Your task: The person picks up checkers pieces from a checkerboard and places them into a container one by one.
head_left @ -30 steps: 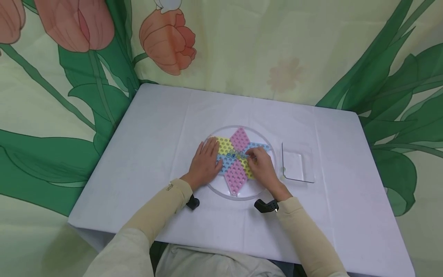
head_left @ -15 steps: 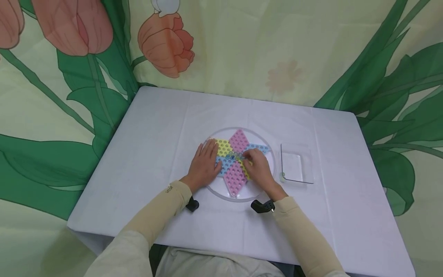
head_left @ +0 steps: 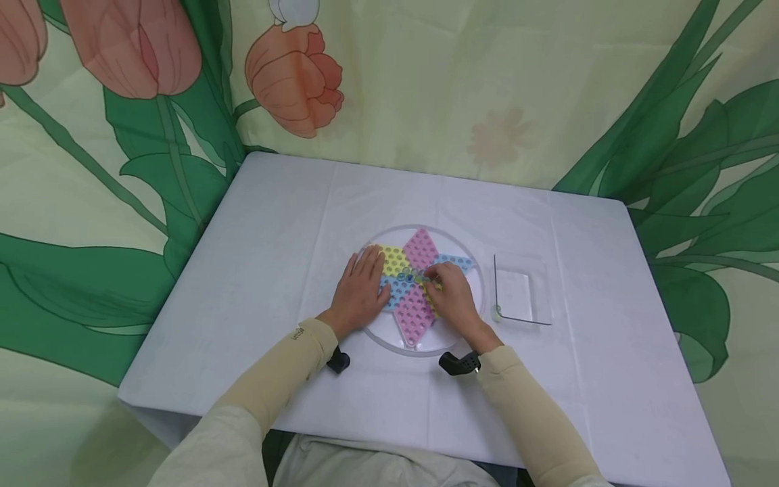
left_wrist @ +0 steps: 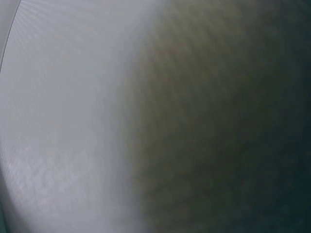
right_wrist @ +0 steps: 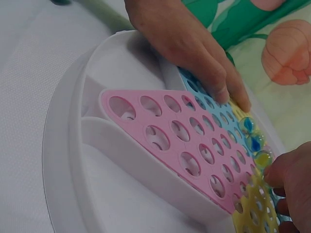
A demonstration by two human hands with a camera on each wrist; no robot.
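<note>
A round white Chinese checkers board (head_left: 389,341) bears a star of pink, yellow and blue hole-filled points. Glass marbles (right_wrist: 254,142) sit in a row across its middle. My left hand (head_left: 362,287) rests on the board's left side with fingers straight, over the yellow and blue points. My right hand (head_left: 453,296) is at the board's centre-right, its fingers curled. In the right wrist view its thumb (right_wrist: 277,172) meets a yellow-green marble (right_wrist: 263,159) at the row's end; the fingertips are partly hidden. The left wrist view shows only blur and white cloth.
To the right of the board stands a clear square box (head_left: 522,287) with something small and pale green in its near left corner. A white cloth covers the table (head_left: 292,223). Behind hangs a backdrop (head_left: 426,88) printed with tulips.
My right hand has shifted slightly left, toward the row of marbles at the centre. The left hand stays in place on the board. The view has tilted a little.
</note>
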